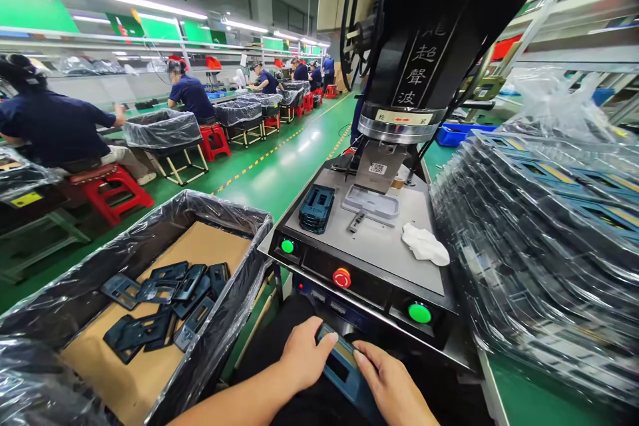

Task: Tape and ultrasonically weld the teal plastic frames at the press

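- Floor (284, 176): glossy green, an open aisle between the machine and the far benches (234, 94), where people (194, 96) in dark blue sit; yellow dashes (249, 173) edge it.
- Machine (424, 46): a black column over a base whose front edge nearly meets the lap.
- Trays (539, 259): clear, shiny plastic, piled slantwise along the base's right edge, so that side is tight.
- Bin (227, 313): off the base's left edge, its dark walls under crinkled film, brown cardboard (214, 239) bare at the far right and near corners.
- Plate (379, 259): smooth grey metal, open along its front edge.
- Loose frames (150, 329): dark, flat, overlapping, heaped towards the bin's right edge.
- Left hand (305, 351) and right hand (387, 379): both clamped on one frame (344, 383), from either side.
- That frame: blue, windowed, tilted, before the base's front edge (above the lap, not on the plate).
- Stacked frames (317, 208): near the plate's left edge.
- Fixture (372, 205): pale, rounded, under the column.
- Cloth (424, 245): white, crumpled, by the plate's right edge.
- Buttons: green (287, 246) near both front corners, red (342, 278) between.
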Demonstrator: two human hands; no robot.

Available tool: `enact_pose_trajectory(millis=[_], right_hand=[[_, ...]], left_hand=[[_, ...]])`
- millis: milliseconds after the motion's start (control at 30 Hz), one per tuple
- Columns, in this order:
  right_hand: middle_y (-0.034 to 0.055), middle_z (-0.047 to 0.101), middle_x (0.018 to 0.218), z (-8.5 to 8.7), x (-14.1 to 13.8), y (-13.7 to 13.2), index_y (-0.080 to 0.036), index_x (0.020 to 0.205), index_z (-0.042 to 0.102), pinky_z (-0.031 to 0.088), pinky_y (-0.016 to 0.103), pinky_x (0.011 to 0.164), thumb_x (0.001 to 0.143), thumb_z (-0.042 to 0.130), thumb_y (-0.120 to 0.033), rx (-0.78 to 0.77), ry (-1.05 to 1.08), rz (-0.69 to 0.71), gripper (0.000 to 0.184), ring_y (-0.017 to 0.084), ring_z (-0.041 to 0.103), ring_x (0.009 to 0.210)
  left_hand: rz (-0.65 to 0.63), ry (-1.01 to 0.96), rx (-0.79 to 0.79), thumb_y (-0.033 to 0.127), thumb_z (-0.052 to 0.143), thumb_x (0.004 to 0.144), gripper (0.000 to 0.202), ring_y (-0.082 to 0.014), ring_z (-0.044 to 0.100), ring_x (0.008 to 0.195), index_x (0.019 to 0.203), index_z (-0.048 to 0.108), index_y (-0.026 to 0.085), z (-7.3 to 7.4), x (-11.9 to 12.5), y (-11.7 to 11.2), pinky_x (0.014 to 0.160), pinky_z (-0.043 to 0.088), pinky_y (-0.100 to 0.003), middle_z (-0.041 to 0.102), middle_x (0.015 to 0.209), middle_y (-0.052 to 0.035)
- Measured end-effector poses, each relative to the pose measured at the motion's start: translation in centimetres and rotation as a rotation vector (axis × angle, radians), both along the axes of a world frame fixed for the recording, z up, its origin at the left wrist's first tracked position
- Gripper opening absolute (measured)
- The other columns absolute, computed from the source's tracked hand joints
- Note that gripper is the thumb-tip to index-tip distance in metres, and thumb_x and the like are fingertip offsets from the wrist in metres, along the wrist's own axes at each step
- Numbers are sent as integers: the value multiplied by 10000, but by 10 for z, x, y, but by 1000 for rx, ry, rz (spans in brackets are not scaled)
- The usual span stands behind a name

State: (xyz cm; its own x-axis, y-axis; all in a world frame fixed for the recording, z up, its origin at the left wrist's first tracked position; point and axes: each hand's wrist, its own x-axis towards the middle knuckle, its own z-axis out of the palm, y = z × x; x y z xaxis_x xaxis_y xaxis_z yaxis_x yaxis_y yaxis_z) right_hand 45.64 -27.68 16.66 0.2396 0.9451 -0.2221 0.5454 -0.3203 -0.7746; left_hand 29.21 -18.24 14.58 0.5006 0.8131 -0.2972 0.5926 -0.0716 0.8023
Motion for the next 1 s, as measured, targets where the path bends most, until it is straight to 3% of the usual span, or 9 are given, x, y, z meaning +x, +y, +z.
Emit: enact_pose_trajectory(millis=[100, 167, 200, 300, 400, 533, 767, 1000], right_hand=[[110, 691, 1156, -9, -5, 3, -206, 1132, 691, 494, 370, 957, 840, 421, -658, 99, 117, -109, 602, 271, 641, 1078], [112, 696, 1136, -8, -10, 4, -207, 1099, 703, 500, 368, 944, 841, 417, -691, 156, 157, -157, 619, 270, 646, 1054], [112, 705, 1104, -6, -13, 5, -207, 1069, 711, 505, 369, 926, 839, 413, -708, 175, 168, -177, 626, 271, 652, 1022], [99, 721, 967, -3, -16, 6, -201, 987, 729, 511, 383, 861, 808, 416, -765, 177, 183, -251, 670, 277, 652, 926], [80, 716, 939, -6, -14, 8, -201, 884, 738, 475, 371, 862, 817, 428, -762, 141, 280, -351, 645, 257, 629, 912], [63, 711, 898, -9, -14, 11, -195, 811, 739, 440, 346, 871, 778, 496, -772, 105, 433, -440, 627, 231, 605, 907], [65, 692, 815, -1, -14, 16, -183, 747, 733, 451, 332, 798, 663, 581, -818, 54, 608, -499, 658, 218, 592, 825], [70, 692, 823, -4, -10, 17, -175, 772, 723, 468, 333, 787, 722, 532, -803, 48, 597, -461, 658, 211, 598, 814]], left_hand=[[80, -12, 17, 504, 697, 694, 775, -273, 521, 1191, 1342, 464, 147, 7, 5, -7, 981, 374, -340, 569, 1290, -149], [96, -13, 33, 506, 787, 583, 1020, -302, 450, 1289, 1428, 362, 123, 14, 7, -10, 1049, 335, -357, 478, 1397, -182], [93, -12, 47, 510, 795, 573, 1028, -310, 453, 1288, 1424, 370, 119, 18, 8, -11, 1050, 340, -367, 485, 1390, -187], [51, -32, 102, 517, 699, 709, 716, -296, 568, 1148, 1295, 522, 144, 25, 7, -4, 968, 410, -373, 616, 1227, -161], [30, -58, 115, 471, 480, 890, 412, -236, 667, 892, 1149, 630, 187, 22, 3, 8, 834, 460, -342, 703, 951, -92], [71, -210, -72, 461, 416, 925, 378, -149, 627, 543, 1004, 662, 184, 14, -5, 15, 621, 459, -258, 615, 610, 9], [209, -492, -362, 624, 526, 838, 469, -124, 580, 471, 729, 579, 171, 9, -9, 13, 506, 437, -216, 565, 535, 23], [259, -541, -436, 671, 576, 783, 519, -115, 566, 461, 706, 568, 158, 13, -7, 13, 480, 445, -213, 559, 532, 20]])
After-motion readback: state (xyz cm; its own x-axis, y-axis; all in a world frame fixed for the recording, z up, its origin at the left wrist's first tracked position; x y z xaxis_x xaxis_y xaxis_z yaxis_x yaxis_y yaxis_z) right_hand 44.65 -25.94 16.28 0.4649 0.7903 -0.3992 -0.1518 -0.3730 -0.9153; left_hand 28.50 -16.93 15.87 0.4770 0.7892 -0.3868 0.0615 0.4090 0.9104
